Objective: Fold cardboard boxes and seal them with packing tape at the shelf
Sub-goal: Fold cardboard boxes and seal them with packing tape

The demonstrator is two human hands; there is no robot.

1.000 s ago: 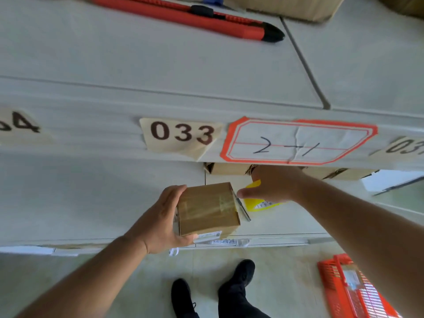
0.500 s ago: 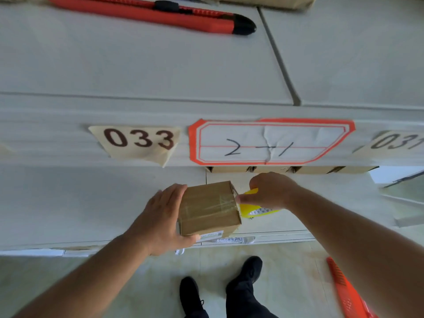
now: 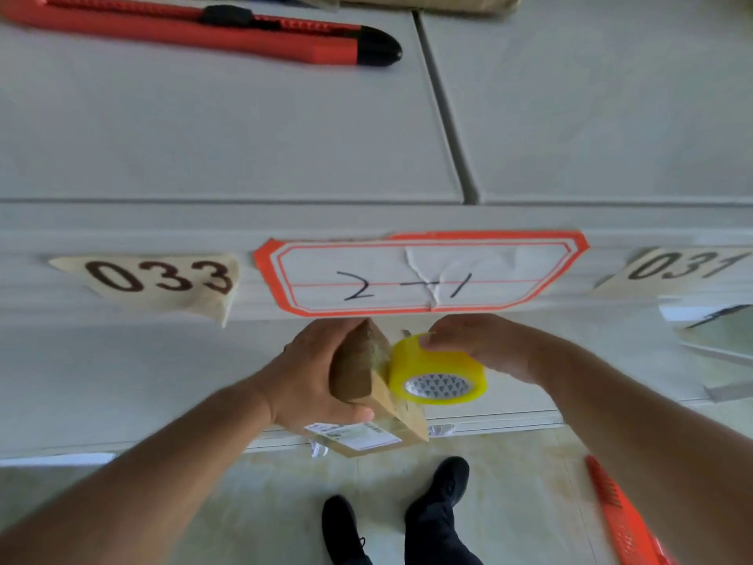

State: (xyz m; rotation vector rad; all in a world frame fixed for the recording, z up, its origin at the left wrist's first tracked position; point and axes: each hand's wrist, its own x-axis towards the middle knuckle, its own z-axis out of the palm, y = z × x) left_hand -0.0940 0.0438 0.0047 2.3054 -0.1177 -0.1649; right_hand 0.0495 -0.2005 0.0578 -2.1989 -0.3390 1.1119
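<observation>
While our left hand [image 3: 313, 385] clasps the small brown cardboard box [image 3: 362, 381] below the shelf's front edge, our right hand [image 3: 481, 348] pinches the yellow tape roll [image 3: 438, 373] against it; a tilted roll could wrinkle the strip.
</observation>
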